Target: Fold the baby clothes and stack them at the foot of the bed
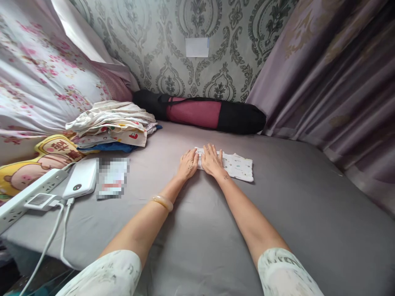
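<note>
A small white patterned garment (239, 166) lies folded flat on the grey sheet (191, 230), its kind not clear from here. My right hand (211, 159) rests palm down on its left part, the fingers stretched out and slightly apart. At the garment's left end is my left hand (188, 164), palm down with fingers extended, touching or just beside the edge. The hands are close together and cover part of the cloth.
Left stands a pile of clothes (114, 123) beside a yellow cartoon cushion (55, 158). Nearer are a white power bank (80, 179), a power strip (33, 197) with cables, and a blurred-out packet (113, 179). A long black and red bag (197, 113) lies along the wall.
</note>
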Tool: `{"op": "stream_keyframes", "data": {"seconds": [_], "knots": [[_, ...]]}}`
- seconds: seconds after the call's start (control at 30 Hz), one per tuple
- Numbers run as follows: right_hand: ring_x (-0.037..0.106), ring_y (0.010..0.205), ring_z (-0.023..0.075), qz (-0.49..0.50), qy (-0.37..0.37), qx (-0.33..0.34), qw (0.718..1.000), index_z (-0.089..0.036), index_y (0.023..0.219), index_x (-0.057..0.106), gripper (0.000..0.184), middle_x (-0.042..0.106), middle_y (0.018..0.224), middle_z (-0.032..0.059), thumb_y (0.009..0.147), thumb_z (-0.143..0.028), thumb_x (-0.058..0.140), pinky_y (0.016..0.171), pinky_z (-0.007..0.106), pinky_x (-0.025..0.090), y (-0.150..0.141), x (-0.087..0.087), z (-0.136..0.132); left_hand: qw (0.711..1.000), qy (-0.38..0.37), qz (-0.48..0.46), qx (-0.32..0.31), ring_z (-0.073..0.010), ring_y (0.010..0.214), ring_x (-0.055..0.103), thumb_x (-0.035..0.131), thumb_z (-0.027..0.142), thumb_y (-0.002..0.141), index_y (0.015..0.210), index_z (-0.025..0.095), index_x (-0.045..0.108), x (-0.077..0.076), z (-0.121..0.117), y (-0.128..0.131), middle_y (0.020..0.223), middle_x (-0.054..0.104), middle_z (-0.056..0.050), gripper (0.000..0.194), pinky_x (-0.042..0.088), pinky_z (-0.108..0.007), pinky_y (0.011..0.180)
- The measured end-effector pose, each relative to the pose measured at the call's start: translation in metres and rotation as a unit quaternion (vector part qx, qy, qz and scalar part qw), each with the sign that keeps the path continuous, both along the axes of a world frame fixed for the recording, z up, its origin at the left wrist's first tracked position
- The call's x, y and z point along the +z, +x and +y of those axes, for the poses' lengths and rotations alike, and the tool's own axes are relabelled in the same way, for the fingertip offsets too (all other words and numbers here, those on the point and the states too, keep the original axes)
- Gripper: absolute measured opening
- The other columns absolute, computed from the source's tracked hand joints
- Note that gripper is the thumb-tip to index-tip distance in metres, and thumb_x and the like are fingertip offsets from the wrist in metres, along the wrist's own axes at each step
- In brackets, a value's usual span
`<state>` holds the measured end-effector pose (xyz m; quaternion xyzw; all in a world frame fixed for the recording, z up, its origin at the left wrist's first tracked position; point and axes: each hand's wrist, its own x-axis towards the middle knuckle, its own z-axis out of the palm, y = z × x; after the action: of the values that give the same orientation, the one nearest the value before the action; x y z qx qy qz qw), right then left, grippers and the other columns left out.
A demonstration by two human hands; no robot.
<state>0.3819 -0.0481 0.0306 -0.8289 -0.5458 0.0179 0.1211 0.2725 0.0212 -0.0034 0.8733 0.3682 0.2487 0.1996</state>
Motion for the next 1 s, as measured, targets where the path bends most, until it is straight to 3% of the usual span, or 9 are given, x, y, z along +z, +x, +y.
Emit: {"op": "stream_keyframes", "data": {"seconds": [0.17, 0.37, 0.5, 0.63, 0.9, 1.0], "knots": [[0.017, 0.148, 0.0270, -0.024, -0.027, -0.003, 0.999, -0.020, 0.151, 0.033, 0.054, 0.024, 0.161, 0.0074, 0.100, -0.033, 0.023, 0.117, 0.056, 0.005, 0.010, -0.010, -0.017, 0.991, 0.071, 0.093, -0.067, -0.0248, 0.147, 0.023, 0.028, 0.035, 0.100, 0.144, 0.022, 0.043, 0.004, -0.012, 0.001, 0.154, 0.039, -0.007, 0.048, 0.016, -0.051, 0.120], [0.021, 0.146, 0.0262, -0.022, -0.021, -0.010, 0.999, -0.023, 0.150, 0.037, 0.053, 0.024, 0.161, 0.0050, 0.099, -0.034, 0.024, 0.117, 0.055, 0.009, 0.010, -0.020, -0.015, 0.982, 0.064, 0.149, -0.094, -0.0286, 0.146, 0.025, 0.027, 0.035, 0.100, 0.140, 0.021, 0.047, 0.006, -0.012, 0.001, 0.154, 0.039, -0.008, 0.047, 0.015, -0.057, 0.118], [0.019, 0.147, 0.0238, 0.023, -0.034, 0.001, 0.999, -0.024, 0.153, 0.031, 0.054, 0.023, 0.161, 0.0044, 0.100, -0.035, 0.020, 0.117, 0.053, 0.009, 0.017, -0.011, -0.020, 0.982, 0.069, 0.154, -0.087, -0.0296, 0.145, 0.027, 0.029, 0.035, 0.100, 0.140, 0.022, 0.047, 0.005, -0.012, 0.001, 0.154, 0.040, -0.008, 0.046, 0.017, -0.058, 0.117], [0.013, 0.149, 0.0237, 0.019, -0.027, -0.040, 0.999, -0.019, 0.154, 0.027, 0.056, 0.020, 0.162, 0.0084, 0.101, -0.036, 0.018, 0.118, 0.052, 0.007, 0.029, -0.004, -0.035, 0.981, 0.078, 0.152, -0.089, -0.0304, 0.145, 0.028, 0.028, 0.036, 0.100, 0.141, 0.022, 0.046, 0.004, -0.012, 0.002, 0.153, 0.040, -0.008, 0.046, 0.018, -0.059, 0.116], [0.021, 0.147, 0.0252, -0.019, -0.037, -0.056, 0.998, -0.015, 0.150, 0.035, 0.055, 0.026, 0.160, 0.0112, 0.101, -0.035, 0.021, 0.118, 0.052, 0.012, 0.034, -0.019, -0.043, 0.980, 0.130, 0.121, -0.084, -0.0297, 0.146, 0.024, 0.031, 0.039, 0.100, 0.136, 0.016, 0.049, 0.005, -0.016, 0.000, 0.152, 0.041, -0.014, 0.047, 0.015, -0.058, 0.117], [0.020, 0.147, 0.0254, -0.017, -0.035, -0.056, 0.998, -0.015, 0.150, 0.035, 0.055, 0.026, 0.159, 0.0112, 0.101, -0.036, 0.021, 0.118, 0.053, 0.012, 0.035, -0.019, -0.041, 0.973, 0.180, 0.092, -0.115, -0.0272, 0.147, 0.023, 0.030, 0.035, 0.100, 0.137, 0.016, 0.048, 0.005, -0.017, -0.002, 0.152, 0.040, -0.013, 0.045, 0.010, -0.055, 0.119]]}}
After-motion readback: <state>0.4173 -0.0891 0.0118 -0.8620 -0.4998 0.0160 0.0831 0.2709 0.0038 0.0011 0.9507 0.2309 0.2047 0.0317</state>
